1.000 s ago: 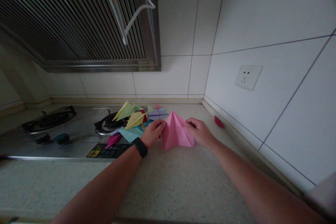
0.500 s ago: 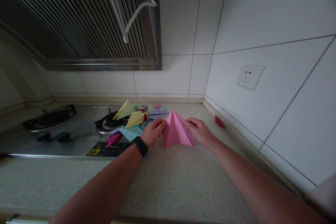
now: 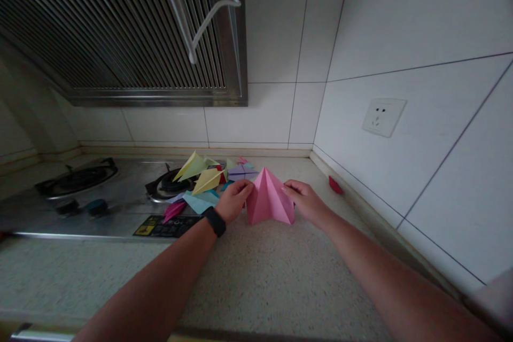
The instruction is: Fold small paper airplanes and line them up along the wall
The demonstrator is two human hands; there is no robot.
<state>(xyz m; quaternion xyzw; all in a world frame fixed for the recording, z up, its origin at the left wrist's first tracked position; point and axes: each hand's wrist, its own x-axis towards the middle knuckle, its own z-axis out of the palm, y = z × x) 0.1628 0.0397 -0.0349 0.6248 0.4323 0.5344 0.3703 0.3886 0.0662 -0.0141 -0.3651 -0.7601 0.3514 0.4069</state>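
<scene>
A creased sheet of pink origami paper point(image 3: 270, 200) is held up over the countertop between my two hands. Its folds rise to a peak at the top, and the lower edge zigzags. My left hand point(image 3: 236, 199), with a black band on the wrist, pinches the paper's left side. On the opposite side, my right hand point(image 3: 303, 197) grips the right edge between thumb and fingers. Just left of my left hand lie several folded paper pieces, among them a yellow one point(image 3: 207, 180), a light blue one point(image 3: 200, 202) and a purple one point(image 3: 242, 172).
A gas stove point(image 3: 120, 208) with two burners is set into the speckled countertop point(image 3: 276, 283) on the left. Over it hangs a range hood point(image 3: 160, 99) with a dangling white cable point(image 3: 192, 48). A small red folded piece point(image 3: 335, 185) rests by the right wall, below a socket point(image 3: 385, 117).
The pink paper's lower right corner has drawn slightly inward, so the sheet looks a little narrower. Both hands keep their hold in nearly the same place.
</scene>
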